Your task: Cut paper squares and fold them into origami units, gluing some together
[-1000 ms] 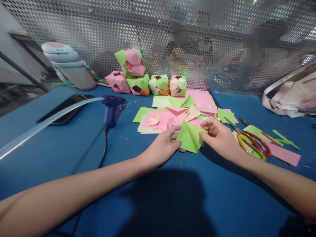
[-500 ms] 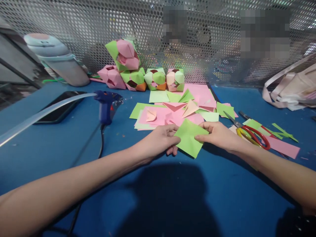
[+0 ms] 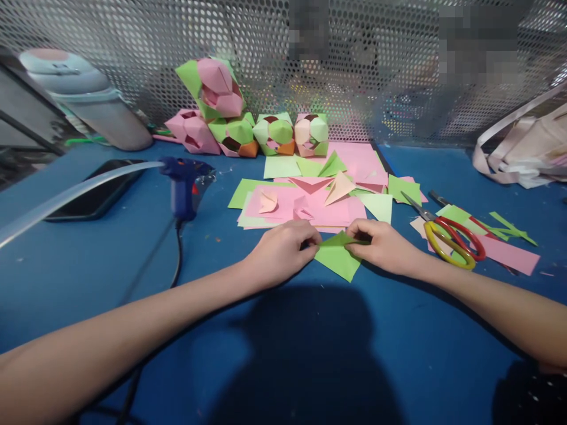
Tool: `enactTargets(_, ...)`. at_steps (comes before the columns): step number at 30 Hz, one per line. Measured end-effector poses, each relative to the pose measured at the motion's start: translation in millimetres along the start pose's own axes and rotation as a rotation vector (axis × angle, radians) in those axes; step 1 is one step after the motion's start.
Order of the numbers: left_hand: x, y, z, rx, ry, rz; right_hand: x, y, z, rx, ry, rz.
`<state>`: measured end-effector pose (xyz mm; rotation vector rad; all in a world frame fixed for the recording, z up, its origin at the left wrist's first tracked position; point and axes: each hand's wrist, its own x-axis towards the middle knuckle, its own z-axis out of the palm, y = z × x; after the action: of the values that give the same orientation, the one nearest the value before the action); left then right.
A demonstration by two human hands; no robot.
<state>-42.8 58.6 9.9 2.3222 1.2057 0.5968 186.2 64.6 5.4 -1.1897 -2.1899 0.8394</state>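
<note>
A green square of paper [image 3: 340, 260] lies between my two hands, its far part bending upward along a crease. My left hand [image 3: 286, 251] pinches its left corner between thumb and fingers. On the opposite corner, my right hand [image 3: 380, 245] is closed in a pinch as well. Just beyond the hands is a spread of pink and green paper sheets [image 3: 283, 203], with a small folded peach piece [image 3: 340, 188] and a folded green piece [image 3: 333, 164] on top.
Folded paper balls [image 3: 273, 134] stand along the perforated metal screen [image 3: 354, 77]. To the left are a blue glue gun [image 3: 182, 189] with a cord, a dark phone [image 3: 95, 192] and a tumbler [image 3: 88, 100]. Scissors [image 3: 447, 239] rest on paper scraps at right, before a pale bag [image 3: 527, 144].
The green paper has gone from flat and tilted toward me to lowered, with its far part bent up. Both hands have closed further around its side corners.
</note>
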Motion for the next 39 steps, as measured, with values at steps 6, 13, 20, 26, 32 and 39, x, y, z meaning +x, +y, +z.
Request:
enactTargets(6,2,-4,-2.7,-0.018,-0.035,0.068,-2,6,6,-0.061,0.040,-0.275)
enactTargets(13,5,-6,-14.2,-0.119,-0.186,0.082,-4,10,4,-0.183,0.000,-0.440)
enactTargets(20,5,-6,-13.7,-0.100,-0.191,0.112,-9,9,5,-0.304,0.046,-0.548)
enactTargets(26,6,-8,-17.8,-0.153,-0.249,0.077,-17,12,0,-0.444,0.022,-0.669)
enactTargets(32,7,-10,-19.2,-0.202,-0.274,0.010,-20,12,-1,-0.486,0.044,-0.665)
enactTargets(39,8,-11,-19.8,-0.213,-0.284,0.017,-21,11,-5,-0.688,0.032,-0.725)
